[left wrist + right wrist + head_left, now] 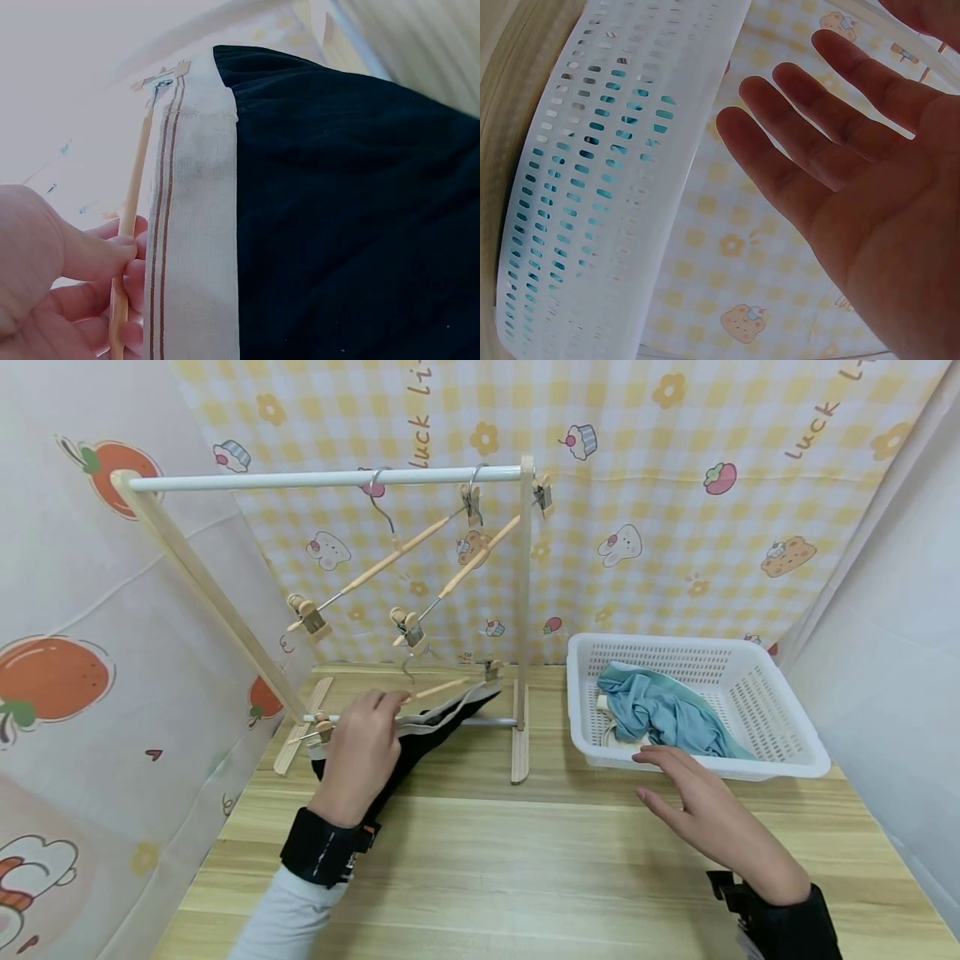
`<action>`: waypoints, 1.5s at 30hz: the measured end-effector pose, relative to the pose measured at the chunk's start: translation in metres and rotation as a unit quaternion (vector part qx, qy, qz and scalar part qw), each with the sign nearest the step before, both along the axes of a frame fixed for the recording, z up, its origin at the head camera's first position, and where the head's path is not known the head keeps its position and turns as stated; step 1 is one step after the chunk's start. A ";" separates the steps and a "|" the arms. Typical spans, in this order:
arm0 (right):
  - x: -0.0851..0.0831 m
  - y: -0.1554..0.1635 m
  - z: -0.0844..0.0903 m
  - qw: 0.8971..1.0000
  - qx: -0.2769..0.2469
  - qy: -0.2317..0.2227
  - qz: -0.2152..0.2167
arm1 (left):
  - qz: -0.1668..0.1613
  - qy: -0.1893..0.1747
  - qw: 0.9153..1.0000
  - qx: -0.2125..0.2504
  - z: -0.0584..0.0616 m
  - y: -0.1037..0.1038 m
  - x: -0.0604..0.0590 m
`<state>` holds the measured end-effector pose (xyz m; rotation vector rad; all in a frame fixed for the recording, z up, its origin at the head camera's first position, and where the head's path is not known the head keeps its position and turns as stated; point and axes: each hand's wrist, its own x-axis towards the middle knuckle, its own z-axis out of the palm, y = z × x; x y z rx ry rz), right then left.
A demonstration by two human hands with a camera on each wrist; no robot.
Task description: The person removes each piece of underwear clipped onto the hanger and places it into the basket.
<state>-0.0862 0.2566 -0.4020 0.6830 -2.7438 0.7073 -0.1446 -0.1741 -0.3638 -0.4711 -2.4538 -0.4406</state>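
So far my left hand (365, 752) pinches the wooden bar of a clip hanger (420, 693) between thumb and fingers, low down in front of the drying rack (522, 610). The black garment (420, 739) with its pale striped waistband (191, 225) already hangs from that hanger's clips, one clip visible at the band's far corner in the left wrist view, and its dark cloth lies on the surface just below the rack. This hanger is not yet on the white rail (322, 479); two other clip hangers (390, 556) hook over the rail, both without clothes. My right hand (701, 810) is flat and relaxed, fingers straight, holding nothing, hovering just in front of the white basket (780, 743) to the right of the rack. A blue garment (667, 710) lies bunched inside that basket, unclipped. I judge the work roughly midway: one piece clipped but unhung, one piece left in the basket.
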 end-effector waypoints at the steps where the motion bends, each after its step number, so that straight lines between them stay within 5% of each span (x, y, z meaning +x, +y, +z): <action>1: 0.000 0.000 0.000 1.000 -0.001 -0.002 0.001 | -0.003 -0.001 1.000 -0.005 -0.002 0.003 0.002; 17: -0.004 -0.005 0.007 1.000 -0.011 0.000 0.006 | -0.013 0.000 1.000 -0.008 -0.002 0.021 0.029; 33: -0.001 -0.009 0.021 0.998 -0.043 0.014 -0.032 | -0.111 0.033 0.993 -0.028 0.001 0.077 0.038; 39: 0.001 -0.011 0.028 0.993 -0.089 0.056 -0.054 | -0.154 0.061 0.986 -0.025 -0.001 0.095 0.040; 45: 0.006 -0.014 0.036 0.984 -0.153 0.081 -0.043 | -0.203 0.037 0.978 0.002 0.002 0.102 0.043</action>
